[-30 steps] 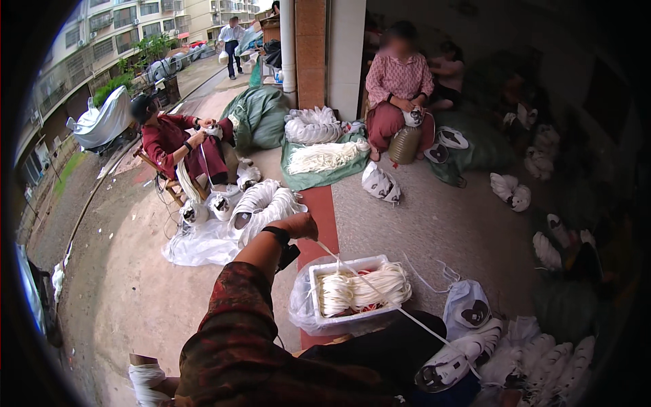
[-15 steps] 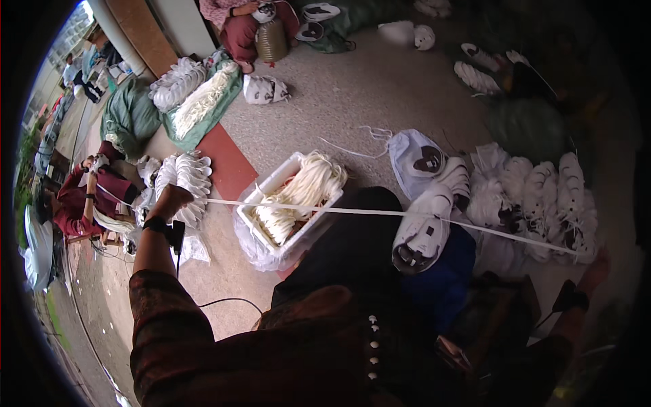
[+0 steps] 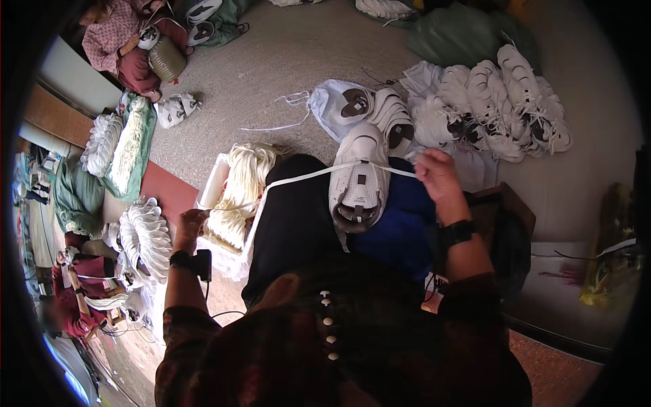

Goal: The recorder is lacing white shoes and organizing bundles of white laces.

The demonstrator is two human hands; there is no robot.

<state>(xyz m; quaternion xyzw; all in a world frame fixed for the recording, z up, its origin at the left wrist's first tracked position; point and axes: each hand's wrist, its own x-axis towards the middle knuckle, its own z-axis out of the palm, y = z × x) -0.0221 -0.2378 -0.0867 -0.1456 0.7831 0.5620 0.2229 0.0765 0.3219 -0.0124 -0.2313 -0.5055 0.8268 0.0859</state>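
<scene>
A white shoe upper (image 3: 361, 146) rests on my lap, its toe pointing away and its dark heel opening toward me. Through its lacing area runs a white shoelace (image 3: 308, 175), reaching out to both sides. My left hand (image 3: 192, 222) pinches the lace's left stretch beside a white tray (image 3: 211, 179) of bundled cream laces (image 3: 249, 168). To the right of the upper, my right hand (image 3: 437, 175) is closed on the other stretch, near the blue cloth (image 3: 400, 224) on my lap. The lace sags a little on the left.
A white bag (image 3: 327, 112) and stacked uppers (image 3: 393, 121) lie just beyond my lap. Rows of white uppers (image 3: 519, 102) stand at the right. Co-workers sit at the far left (image 3: 119, 44) and near left (image 3: 74, 288), by another upper pile (image 3: 144, 234).
Both hands have come inward from a wide spread, my right hand most of all. The lace has gone from taut to slacker. My view has shifted toward the right.
</scene>
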